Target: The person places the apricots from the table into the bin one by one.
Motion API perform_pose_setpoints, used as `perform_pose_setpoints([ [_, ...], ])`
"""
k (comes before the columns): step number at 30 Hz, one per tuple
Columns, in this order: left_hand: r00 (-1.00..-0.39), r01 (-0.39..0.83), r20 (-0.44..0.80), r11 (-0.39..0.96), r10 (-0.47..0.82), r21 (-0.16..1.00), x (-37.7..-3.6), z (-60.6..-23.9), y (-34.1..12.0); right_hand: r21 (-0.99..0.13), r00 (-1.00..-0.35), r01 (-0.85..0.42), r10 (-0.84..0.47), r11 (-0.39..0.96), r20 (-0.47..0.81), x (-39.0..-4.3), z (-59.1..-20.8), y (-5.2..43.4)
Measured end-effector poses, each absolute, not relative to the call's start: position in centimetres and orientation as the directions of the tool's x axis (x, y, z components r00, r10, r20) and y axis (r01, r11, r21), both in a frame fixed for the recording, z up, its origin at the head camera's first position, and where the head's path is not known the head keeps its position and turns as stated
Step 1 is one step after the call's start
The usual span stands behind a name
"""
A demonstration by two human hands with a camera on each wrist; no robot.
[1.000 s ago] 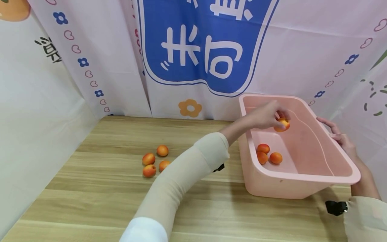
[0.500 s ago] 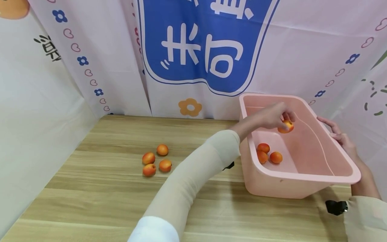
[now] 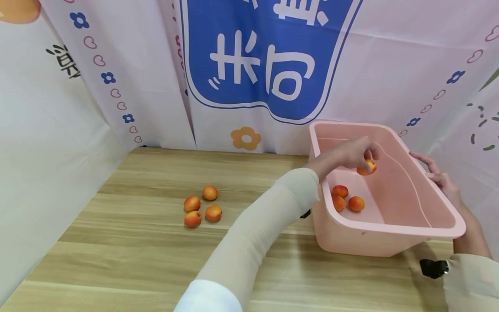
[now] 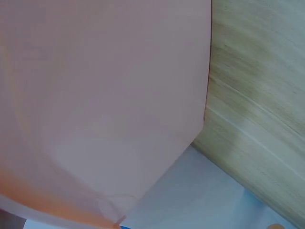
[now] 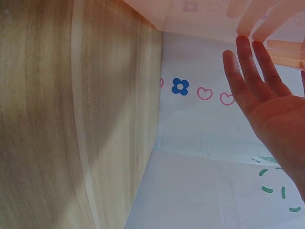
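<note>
The left hand (image 3: pixel 355 151) pinches an orange-red fruit (image 3: pixel 367 168) inside the pink tub (image 3: pixel 358 240), three more fruits (image 3: pixel 356 203) below its fingers, open room to their right. The right hand (image 3: pixel 446 186) touches the tub's right edge, fingers straight.

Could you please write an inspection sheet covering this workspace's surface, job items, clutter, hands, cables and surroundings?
Surface: wood-grain tabletop.
Job's things: four loose orange-red fruits on the left part of the tabletop; pink tub at the right, three fruits inside.
Clutter: nothing seen.
Hands: left hand pinches one held fruit inside the tub, above its floor; right hand touches the tub's right outer side.
Cables: nothing seen.
Surroundings: white printed sheets behind and at both sides.
</note>
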State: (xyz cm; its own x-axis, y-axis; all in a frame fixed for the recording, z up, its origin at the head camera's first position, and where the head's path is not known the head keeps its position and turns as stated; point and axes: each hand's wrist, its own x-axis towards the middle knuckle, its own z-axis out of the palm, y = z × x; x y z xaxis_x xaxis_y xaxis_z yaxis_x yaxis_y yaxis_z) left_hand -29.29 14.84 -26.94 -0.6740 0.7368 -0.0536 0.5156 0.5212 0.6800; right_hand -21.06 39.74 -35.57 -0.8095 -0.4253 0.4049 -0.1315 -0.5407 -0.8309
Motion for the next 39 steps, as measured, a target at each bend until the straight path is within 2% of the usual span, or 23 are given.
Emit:
perform_pose_setpoints([
  [8, -0.699, 0.482, -0.135, 0.603, 0.702, 0.636, -29.1, -27.4, 15.1, -0.824, -0.801, -0.111, -0.440, -0.556, 0.405, -21.2, -35.8, 39.8],
  [15, -0.685, 0.509, -0.165, 0.628, 0.709, 0.589, -29.1, -27.7, 15.2, -0.828, -0.801, -0.117, -0.440, -0.549, 0.405, -21.2, -35.8, 39.9],
  [27, -0.689, 0.479, -0.207, 0.650, 0.695, 0.590, -28.7, -27.5, 16.0, -0.818, -0.796, -0.117, -0.440, -0.564, 0.417, -21.2, -35.7, 39.9],
  [39, -0.713, 0.408, -0.284, 0.709, 0.641, 0.575, -28.4, -27.5, 15.7, -0.835, -0.821, -0.135, -0.411, -0.533, 0.395, -20.8, -35.4, 39.7],
])
